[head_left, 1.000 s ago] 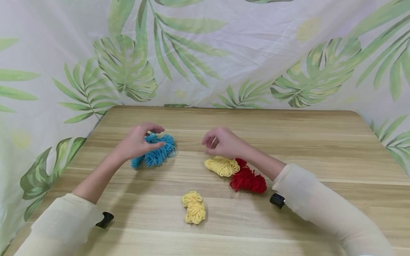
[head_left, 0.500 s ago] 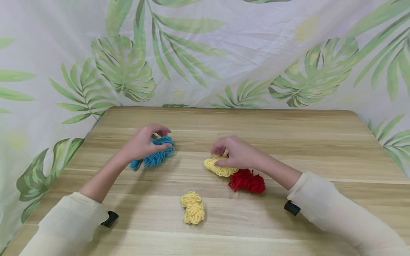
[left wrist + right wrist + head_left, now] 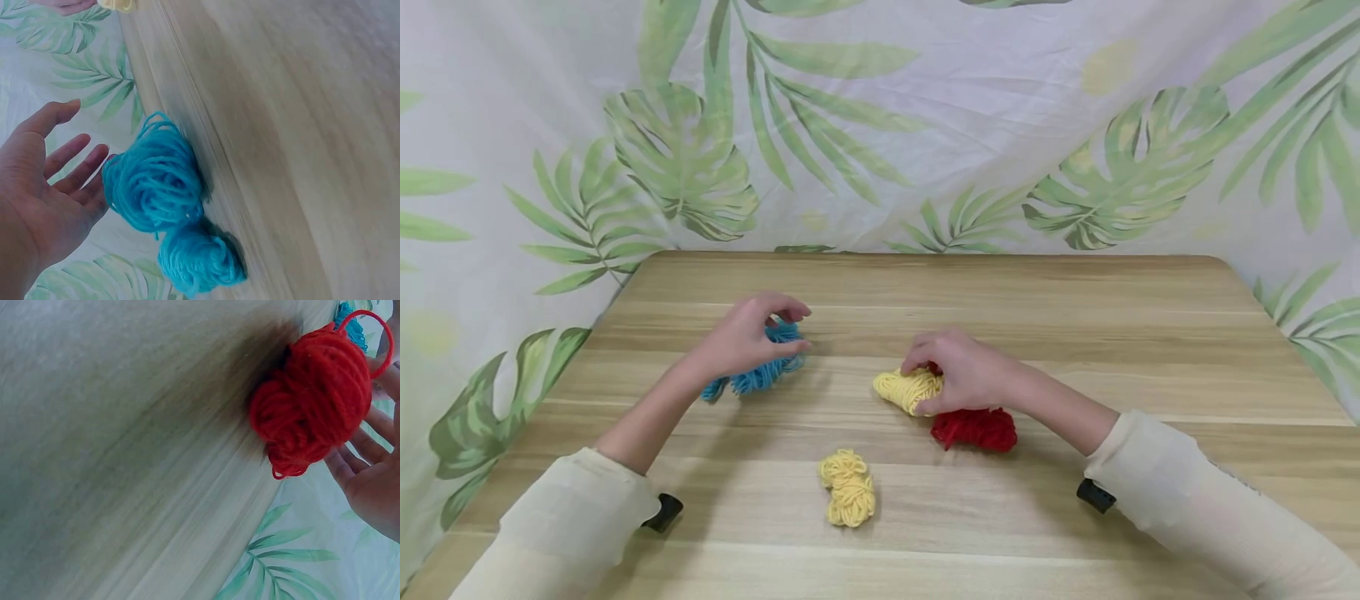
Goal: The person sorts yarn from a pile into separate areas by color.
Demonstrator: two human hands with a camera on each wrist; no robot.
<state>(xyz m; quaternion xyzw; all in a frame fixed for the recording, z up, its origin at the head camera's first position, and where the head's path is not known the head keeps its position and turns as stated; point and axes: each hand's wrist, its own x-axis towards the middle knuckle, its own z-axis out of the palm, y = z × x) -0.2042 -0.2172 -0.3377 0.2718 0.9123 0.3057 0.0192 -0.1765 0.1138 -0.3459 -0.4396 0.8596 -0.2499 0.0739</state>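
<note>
In the head view, my right hand (image 3: 966, 371) curls over the right end of a yellow yarn skein (image 3: 897, 390), thumb on the near side and fingers on the far side. A red yarn skein (image 3: 977, 429) lies just below that hand; in the right wrist view the red yarn (image 3: 319, 394) covers part of the fingers. My left hand (image 3: 752, 337) hovers over blue yarn (image 3: 763, 375), thumb and fingers spread apart. The left wrist view shows two blue bundles (image 3: 156, 178) beside the loosely bent left fingers, nothing pinched between them.
A second yellow skein (image 3: 848, 487) lies near the front middle of the wooden table (image 3: 737, 550). A leaf-printed cloth (image 3: 850, 125) hangs behind the table's far edge. Black wrist cameras (image 3: 1096, 496) sit below both sleeves.
My right hand has come down and rightward onto the yellow skein beside the red one. My left hand has drifted slightly right over the blue yarn.
</note>
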